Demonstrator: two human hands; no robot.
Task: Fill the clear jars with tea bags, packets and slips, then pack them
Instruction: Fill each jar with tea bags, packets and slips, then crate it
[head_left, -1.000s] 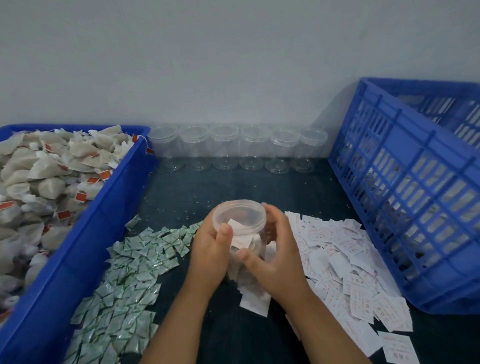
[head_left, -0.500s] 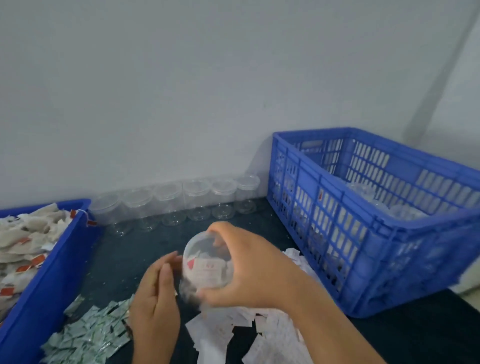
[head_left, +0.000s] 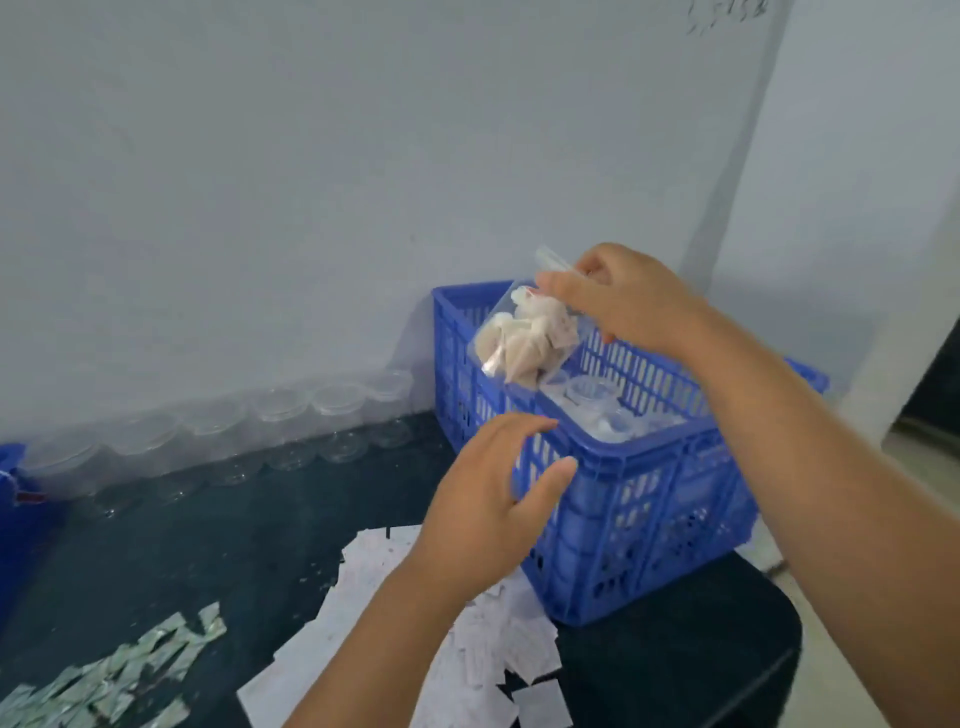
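Observation:
My right hand (head_left: 623, 301) grips a clear lidded jar (head_left: 524, 338) by its top; the jar is tilted and packed with tea bags and a slip. It hangs over the left rim of the blue slatted crate (head_left: 649, 499), where other closed jars (head_left: 597, 400) lie. My left hand (head_left: 493, 493) hovers empty in front of the crate's near-left corner, fingers loosely spread. A row of empty clear jars (head_left: 260, 431) lines the wall. White slips (head_left: 415, 649) and green packets (head_left: 114, 675) lie on the dark table.
A blue bin's edge (head_left: 15, 499) shows at the far left. The dark table (head_left: 208, 545) ends at a rounded corner on the right, below the crate. A grey wall stands right behind the jars and crate.
My right hand lifted the filled jar up and right over the crate. My left hand let go of the jar and trails behind, empty. The view swung right, away from the tea-bag bin.

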